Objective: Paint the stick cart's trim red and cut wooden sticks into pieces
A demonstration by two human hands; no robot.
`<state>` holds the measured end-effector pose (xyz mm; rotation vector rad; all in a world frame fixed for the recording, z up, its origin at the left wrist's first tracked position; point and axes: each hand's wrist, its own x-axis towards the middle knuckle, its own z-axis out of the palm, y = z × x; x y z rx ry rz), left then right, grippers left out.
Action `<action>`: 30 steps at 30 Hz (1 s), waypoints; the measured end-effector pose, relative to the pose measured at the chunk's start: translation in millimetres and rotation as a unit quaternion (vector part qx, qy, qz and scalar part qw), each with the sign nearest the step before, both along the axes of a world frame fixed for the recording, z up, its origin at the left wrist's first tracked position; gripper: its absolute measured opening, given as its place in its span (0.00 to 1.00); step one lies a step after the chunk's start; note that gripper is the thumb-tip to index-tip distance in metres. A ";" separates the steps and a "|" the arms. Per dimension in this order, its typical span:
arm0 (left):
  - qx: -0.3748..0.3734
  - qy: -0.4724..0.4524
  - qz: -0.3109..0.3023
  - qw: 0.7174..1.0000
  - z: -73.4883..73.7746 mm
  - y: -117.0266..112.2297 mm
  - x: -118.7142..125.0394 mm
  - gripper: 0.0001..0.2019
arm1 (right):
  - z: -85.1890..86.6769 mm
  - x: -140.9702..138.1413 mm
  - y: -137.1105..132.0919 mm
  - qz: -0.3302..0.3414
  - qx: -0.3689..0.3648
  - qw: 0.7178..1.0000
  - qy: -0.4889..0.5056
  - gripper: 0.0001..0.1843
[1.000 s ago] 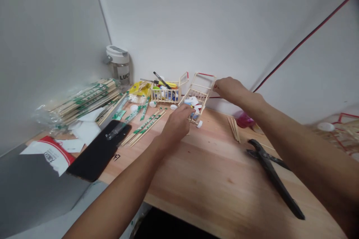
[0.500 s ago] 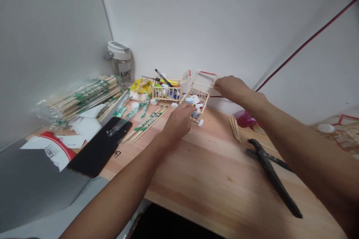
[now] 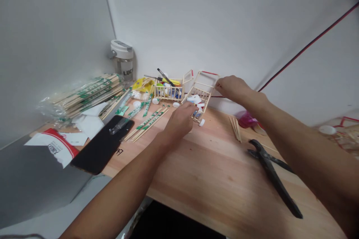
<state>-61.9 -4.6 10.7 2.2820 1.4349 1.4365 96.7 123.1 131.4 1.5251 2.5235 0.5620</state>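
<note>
A small cart built of wooden sticks [image 3: 202, 90], with a red-edged handle frame, stands tilted on the wooden table [image 3: 213, 179] near the back wall. White bottle caps [image 3: 193, 99] lie inside it and one white cap wheel [image 3: 201, 122] sits at its lower corner. My left hand [image 3: 180, 120] is closed at the cart's near side, fingertips touching the caps and the sticks. My right hand [image 3: 231, 87] pinches the cart's upper right frame.
A second stick basket [image 3: 169, 91] with coloured caps and a black pen stands behind. Wrapped chopsticks [image 3: 86, 95], a black phone [image 3: 103, 143], a red-white packet [image 3: 58, 148] and a bottle [image 3: 123, 59] lie left. Black pliers [image 3: 273, 173], loose sticks [image 3: 235, 128] and a pink object [image 3: 245, 119] lie right.
The view has shifted slightly so everything sits a little right and higher. Both hands stay on the stick cart with hardly any motion.
</note>
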 end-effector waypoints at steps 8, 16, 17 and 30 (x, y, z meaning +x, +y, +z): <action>0.006 -0.010 0.006 1.000 1.3 -1.2 1.8 0.18 | 12.7 17.2 -2.7 -0.003 0.015 1.000 0.002 0.17; 0.066 -0.083 0.026 0.994 21.5 -19.9 15.2 0.13 | 14.4 54.0 -75.3 0.079 -0.045 0.982 0.167 0.12; 0.065 -0.090 0.017 0.994 22.4 -23.0 19.1 0.12 | 8.9 54.7 -88.1 0.099 -0.065 0.974 0.192 0.12; -0.130 -0.110 -0.084 0.982 12.2 -42.1 44.0 0.06 | -73.7 46.6 -147.7 0.062 -0.093 0.900 0.421 0.12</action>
